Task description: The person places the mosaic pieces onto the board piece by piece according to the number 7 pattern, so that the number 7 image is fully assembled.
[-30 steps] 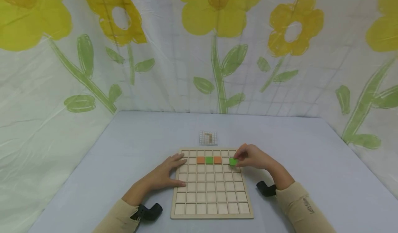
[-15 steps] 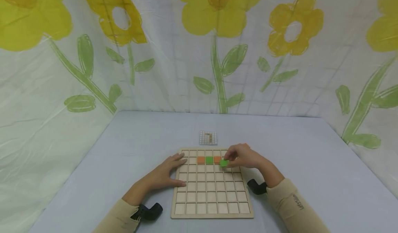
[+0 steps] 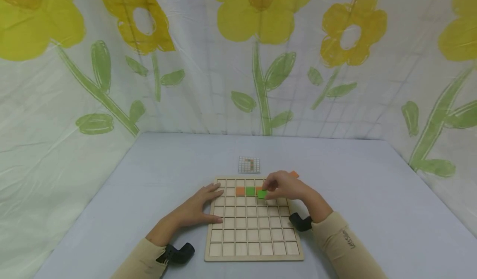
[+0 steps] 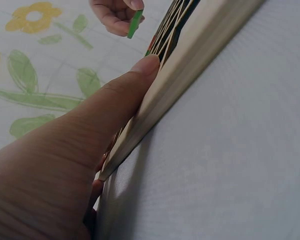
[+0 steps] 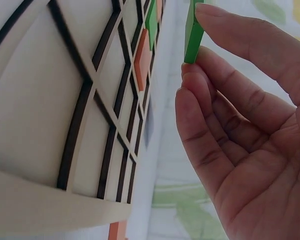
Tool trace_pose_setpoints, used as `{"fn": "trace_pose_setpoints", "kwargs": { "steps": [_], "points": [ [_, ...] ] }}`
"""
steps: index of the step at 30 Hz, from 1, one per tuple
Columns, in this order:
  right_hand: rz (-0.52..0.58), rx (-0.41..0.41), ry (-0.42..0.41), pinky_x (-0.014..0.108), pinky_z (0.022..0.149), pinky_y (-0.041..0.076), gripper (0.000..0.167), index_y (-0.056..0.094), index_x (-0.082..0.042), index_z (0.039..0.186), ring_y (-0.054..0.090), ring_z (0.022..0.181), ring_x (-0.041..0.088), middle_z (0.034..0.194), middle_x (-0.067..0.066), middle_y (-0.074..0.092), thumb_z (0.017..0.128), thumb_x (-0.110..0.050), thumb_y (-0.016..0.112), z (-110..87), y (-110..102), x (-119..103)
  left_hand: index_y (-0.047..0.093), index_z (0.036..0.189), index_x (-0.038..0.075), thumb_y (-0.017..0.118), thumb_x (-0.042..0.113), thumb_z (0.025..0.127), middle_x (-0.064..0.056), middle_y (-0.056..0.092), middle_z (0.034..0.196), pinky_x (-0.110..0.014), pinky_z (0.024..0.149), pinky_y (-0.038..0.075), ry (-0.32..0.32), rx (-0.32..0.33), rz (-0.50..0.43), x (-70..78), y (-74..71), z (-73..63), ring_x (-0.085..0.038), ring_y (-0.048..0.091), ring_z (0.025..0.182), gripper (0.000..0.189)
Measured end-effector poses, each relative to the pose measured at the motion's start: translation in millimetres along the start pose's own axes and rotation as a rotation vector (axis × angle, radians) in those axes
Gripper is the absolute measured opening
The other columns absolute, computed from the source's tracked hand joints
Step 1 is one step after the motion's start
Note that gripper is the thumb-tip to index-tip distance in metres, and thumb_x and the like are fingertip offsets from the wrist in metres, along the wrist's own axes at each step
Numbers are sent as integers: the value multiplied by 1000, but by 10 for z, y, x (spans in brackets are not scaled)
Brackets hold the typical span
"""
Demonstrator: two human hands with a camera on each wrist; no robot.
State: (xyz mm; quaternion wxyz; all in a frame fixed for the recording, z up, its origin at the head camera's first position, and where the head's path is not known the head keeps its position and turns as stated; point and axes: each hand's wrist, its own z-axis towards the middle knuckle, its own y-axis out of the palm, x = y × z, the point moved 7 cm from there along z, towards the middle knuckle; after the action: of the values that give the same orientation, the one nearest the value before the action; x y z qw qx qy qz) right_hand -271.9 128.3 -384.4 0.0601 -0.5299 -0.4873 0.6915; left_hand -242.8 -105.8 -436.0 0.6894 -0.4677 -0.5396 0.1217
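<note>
A square wooden grid board (image 3: 241, 249) lies flat, with an orange tile (image 3: 240, 191), a green tile (image 3: 250, 191) and another orange tile (image 3: 258, 188) side by side in its second row from the far side. My right hand (image 3: 287, 186) pinches a loose green tile (image 3: 262, 194) between thumb and fingertips above the board, partly covering the second orange tile. That held tile (image 5: 193, 35) stands clear of the grid in the right wrist view. My left hand (image 3: 193, 208) rests on the board's left edge, fingers spread and thumb (image 4: 147, 66) on the rim.
Beyond the board lies a small printed grid card (image 3: 249, 164). An orange piece (image 3: 294, 174) sits on the table past the right hand, partly hidden. A flowered cloth (image 3: 208, 63) hangs behind the white table (image 3: 167, 159).
My right hand has moved left across the board with the green tile, from the right columns to in front of the second orange tile. The left hand stays in place.
</note>
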Motion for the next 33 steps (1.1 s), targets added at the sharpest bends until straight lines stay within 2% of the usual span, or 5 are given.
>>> {"fn": "trace_pose_setpoints", "kwargs": {
  "steps": [9, 23, 33],
  "points": [
    [19, -2, 9, 20, 69, 52, 20, 68, -6, 95, 57, 80, 8, 91, 4, 66, 78, -15, 75, 56, 83, 37, 44, 139, 13, 75, 51, 69, -6, 25, 155, -57, 114, 17, -4, -3, -3, 6, -6, -2, -35, 14, 144, 86],
    [-44, -9, 60, 20, 63, 50, 18, 69, -11, 87, 56, 71, 6, 79, -3, 63, 74, -19, 78, 49, 153, 131, 43, 140, 12, 75, 52, 69, -6, 25, 155, -57, 115, 16, 4, -5, -4, -9, 2, 10, -34, 14, 144, 87],
    [-62, -4, 64, 19, 62, 48, 18, 69, -11, 86, 55, 70, 6, 78, -4, 63, 73, -19, 79, 61, 177, 155, 43, 140, 13, 75, 53, 69, -5, 25, 155, -57, 115, 16, 6, 4, 13, -5, -9, 7, -34, 14, 144, 87]
  ]
}}
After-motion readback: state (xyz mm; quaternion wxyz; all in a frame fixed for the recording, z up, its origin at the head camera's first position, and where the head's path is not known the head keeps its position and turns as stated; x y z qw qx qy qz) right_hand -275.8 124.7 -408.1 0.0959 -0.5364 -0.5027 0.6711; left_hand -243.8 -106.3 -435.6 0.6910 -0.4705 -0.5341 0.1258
